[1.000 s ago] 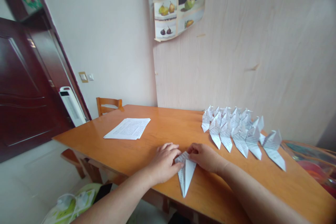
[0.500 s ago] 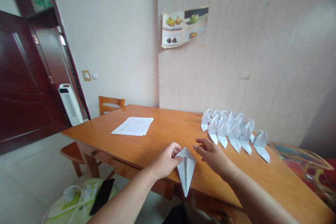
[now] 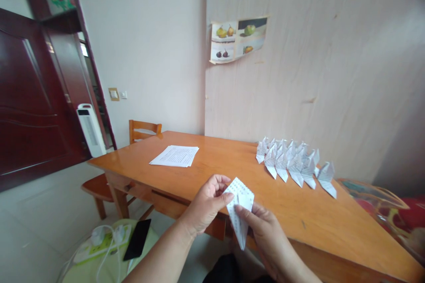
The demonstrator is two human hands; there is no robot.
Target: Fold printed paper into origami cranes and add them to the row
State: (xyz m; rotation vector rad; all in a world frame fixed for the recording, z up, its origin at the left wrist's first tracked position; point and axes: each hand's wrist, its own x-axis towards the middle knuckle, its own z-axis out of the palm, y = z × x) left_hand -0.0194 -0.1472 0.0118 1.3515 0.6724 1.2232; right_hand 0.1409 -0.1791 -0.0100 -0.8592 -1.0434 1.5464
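Note:
A folded paper (image 3: 244, 199), white with print and shaped like a long kite, is held up by the front edge of the table, its narrow tip pointing down towards me. My left hand (image 3: 212, 199) pinches its upper left edge between thumb and fingers. On the right side, my right hand (image 3: 264, 225) grips the same piece, thumb lying across its front near the middle; the fingers behind are partly hidden. Several finished-looking folded paper figures (image 3: 292, 163) stand in rows at the right back of the wooden table (image 3: 219, 154).
A stack of printed sheets (image 3: 175, 156) lies at the table's left. A chair (image 3: 144, 130) stands behind that end. At lower left, a round stool (image 3: 83, 269) bears a power strip (image 3: 102, 243) with cables and a black phone (image 3: 137, 239).
My right hand has come down from above the table and taken hold of the paper's right side. The paper is slightly turned. The view has shifted a little.

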